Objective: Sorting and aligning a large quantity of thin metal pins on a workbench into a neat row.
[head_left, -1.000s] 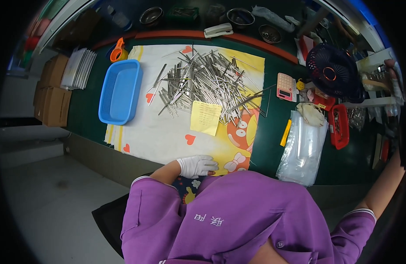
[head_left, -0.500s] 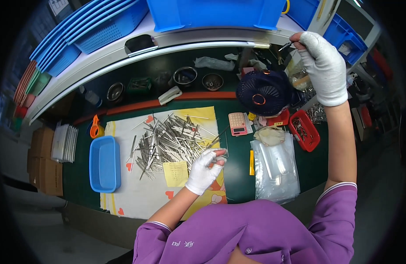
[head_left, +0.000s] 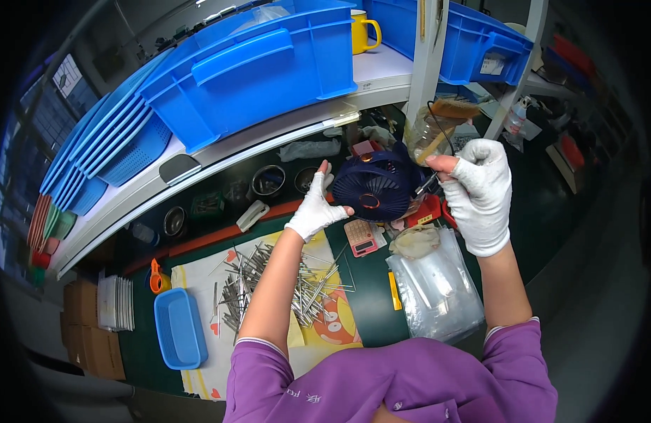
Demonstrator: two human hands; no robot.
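My right hand (head_left: pixel 481 194), in a white glove with bare fingertips, pinches a thin black cable (head_left: pixel 449 137) just right of the fan. A small metal plug (head_left: pixel 426 186) shows at the cable's end below my fingertips. A dark blue desk fan (head_left: pixel 364 185) stands between my hands. My left hand (head_left: pixel 316 209), gloved the same way, is at the fan's left side with thumb and forefinger spread and nothing held. Whether it touches the fan I cannot tell. Under my left forearm, a pile of thin metal rods (head_left: pixel 258 278) lies on a patterned cloth (head_left: pixel 198 282).
A blue basket (head_left: pixel 177 328) sits left of the rods. Right of them are a pink calculator (head_left: pixel 361 236) and clear plastic bags (head_left: pixel 438 292). Above the bench, a shelf (head_left: pixel 385 70) carries a large blue bin (head_left: pixel 262 74) and a yellow mug (head_left: pixel 361 32). Metal bowls (head_left: pixel 268 181) stand behind.
My left hand has moved from beside the rods up to the fan, its fingers spreading. My right hand has come down from the shelf post to beside the fan. The view has tilted up.
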